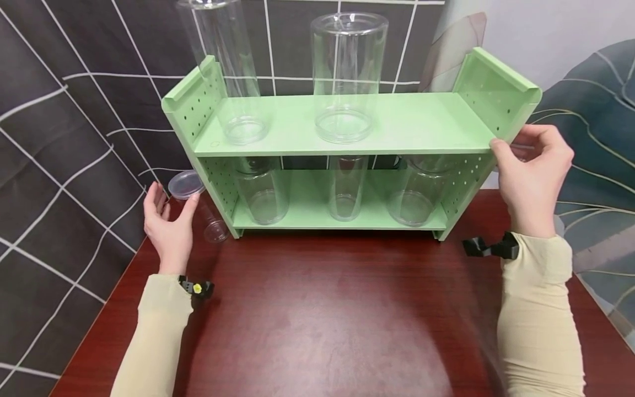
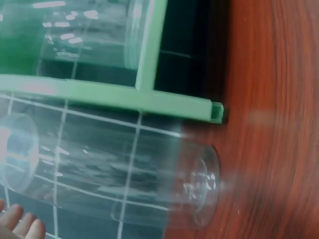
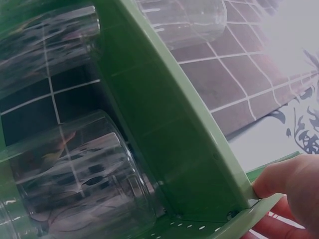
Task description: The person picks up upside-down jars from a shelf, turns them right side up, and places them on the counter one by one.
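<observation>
My right hand (image 1: 533, 176) grips the green rack (image 1: 397, 124) at the front right corner of its upper shelf, thumb on the shelf's front edge and fingers curled round the perforated side panel; the right wrist view shows my thumb (image 3: 289, 184) pressed to that corner. The rack stands at the back of the red-brown table (image 1: 322, 320), against the dark tiled backdrop. My left hand (image 1: 168, 223) lies open beside the rack's left foot, fingers relaxed, next to a lidded clear tube (image 1: 198, 207) standing on the table; whether it touches the tube I cannot tell. Two clear cylinders (image 1: 347, 77) stand on the upper shelf, three clear jars (image 1: 263, 190) on the lower one. A black strap clip (image 1: 488, 246) sits at my right wrist.
</observation>
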A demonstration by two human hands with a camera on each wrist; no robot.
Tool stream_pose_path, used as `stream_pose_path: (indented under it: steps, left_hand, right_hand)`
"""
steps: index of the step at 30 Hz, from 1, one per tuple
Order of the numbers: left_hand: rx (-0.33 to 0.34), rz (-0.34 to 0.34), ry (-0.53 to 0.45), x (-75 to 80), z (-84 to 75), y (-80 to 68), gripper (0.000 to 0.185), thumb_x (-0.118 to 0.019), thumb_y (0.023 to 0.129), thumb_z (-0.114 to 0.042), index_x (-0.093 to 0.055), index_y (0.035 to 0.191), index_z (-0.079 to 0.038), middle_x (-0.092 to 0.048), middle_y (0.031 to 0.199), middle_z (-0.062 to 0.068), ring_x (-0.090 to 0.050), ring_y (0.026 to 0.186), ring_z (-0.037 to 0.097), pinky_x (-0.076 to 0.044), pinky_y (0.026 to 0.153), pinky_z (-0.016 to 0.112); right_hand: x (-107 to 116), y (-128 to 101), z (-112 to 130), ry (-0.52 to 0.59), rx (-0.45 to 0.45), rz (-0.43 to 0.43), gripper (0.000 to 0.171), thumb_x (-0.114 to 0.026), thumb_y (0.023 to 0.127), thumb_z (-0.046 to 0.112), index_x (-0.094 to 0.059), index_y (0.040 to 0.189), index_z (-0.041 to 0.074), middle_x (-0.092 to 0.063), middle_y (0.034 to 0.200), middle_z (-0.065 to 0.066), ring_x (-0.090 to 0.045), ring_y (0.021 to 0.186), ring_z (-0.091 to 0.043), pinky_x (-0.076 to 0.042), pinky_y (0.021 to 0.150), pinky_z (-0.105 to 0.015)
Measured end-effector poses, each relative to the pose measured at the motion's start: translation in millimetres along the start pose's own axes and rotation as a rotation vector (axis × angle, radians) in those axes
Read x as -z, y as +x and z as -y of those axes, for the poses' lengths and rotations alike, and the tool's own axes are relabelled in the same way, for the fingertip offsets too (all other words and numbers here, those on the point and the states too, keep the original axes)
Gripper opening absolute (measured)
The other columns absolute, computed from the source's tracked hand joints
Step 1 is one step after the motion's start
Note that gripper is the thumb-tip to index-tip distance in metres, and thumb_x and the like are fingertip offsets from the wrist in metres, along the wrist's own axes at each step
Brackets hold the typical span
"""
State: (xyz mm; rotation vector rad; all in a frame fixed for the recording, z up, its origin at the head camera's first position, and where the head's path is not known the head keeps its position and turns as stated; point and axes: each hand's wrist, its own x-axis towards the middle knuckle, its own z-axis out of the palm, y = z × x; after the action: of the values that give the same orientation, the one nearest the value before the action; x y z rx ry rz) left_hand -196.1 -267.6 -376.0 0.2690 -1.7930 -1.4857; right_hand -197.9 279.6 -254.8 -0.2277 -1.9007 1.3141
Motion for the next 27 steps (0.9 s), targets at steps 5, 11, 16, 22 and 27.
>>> stream_pose_path:
  steps: [5,11,16,22,27]
  left_hand:
    - [-0.039,-0.071,-0.053,-0.1,-14.5,-4.6,0.071,-0.083,0.086,-0.014,-0.050,0.148,-0.006,-0.052,0.147,0.004,-0.047,0.134,0.014,-0.034,0.113,0.023]
    - [-0.126,-0.106,-0.137,-2.9,-45.2,-12.3,0.063,-0.080,0.087,-0.007,-0.052,0.144,-0.001,-0.057,0.143,0.004,-0.048,0.134,0.016,-0.034,0.113,0.023]
    - [-0.179,-0.078,-0.250,-10.3,-79.3,-26.3,0.059,-0.077,0.086,0.001,-0.054,0.140,0.002,-0.058,0.141,0.010,-0.048,0.135,0.021,-0.033,0.115,0.028]
    - [-0.263,-0.011,-0.381,-18.5,-102.1,-40.9,0.058,-0.076,0.083,0.006,-0.057,0.138,0.005,-0.057,0.140,0.020,-0.049,0.134,0.026,-0.031,0.118,0.036]
    - [-0.299,0.068,-0.415,-28.8,-98.5,-43.6,0.060,-0.076,0.082,0.010,-0.056,0.139,0.006,-0.058,0.139,0.020,-0.049,0.134,0.028,-0.030,0.118,0.039]
  right_hand:
    - [0.2,0.6,-1.9,0.003,0.011,-0.001,0.027,-0.073,0.085,0.009,-0.075,0.112,0.012,-0.067,0.099,0.006,-0.064,0.084,-0.005,-0.050,0.076,-0.018]
    - [0.6,-0.2,-1.5,-0.016,0.011,0.006,0.029,-0.073,0.086,0.011,-0.074,0.115,0.013,-0.066,0.101,0.007,-0.063,0.086,-0.004,-0.049,0.076,-0.019]
    - [0.6,-2.3,1.1,-0.021,0.017,0.000,0.027,-0.073,0.086,0.012,-0.075,0.113,0.014,-0.065,0.101,0.008,-0.062,0.086,-0.004,-0.048,0.076,-0.019]
    - [0.3,-6.1,8.2,-0.010,0.006,0.006,0.027,-0.073,0.087,0.011,-0.075,0.113,0.014,-0.066,0.102,0.007,-0.063,0.086,-0.004,-0.049,0.077,-0.019]
    - [0.7,-7.9,12.1,0.016,-0.001,-0.002,0.025,-0.072,0.085,0.009,-0.075,0.110,0.014,-0.068,0.102,0.003,-0.064,0.086,-0.005,-0.049,0.076,-0.018]
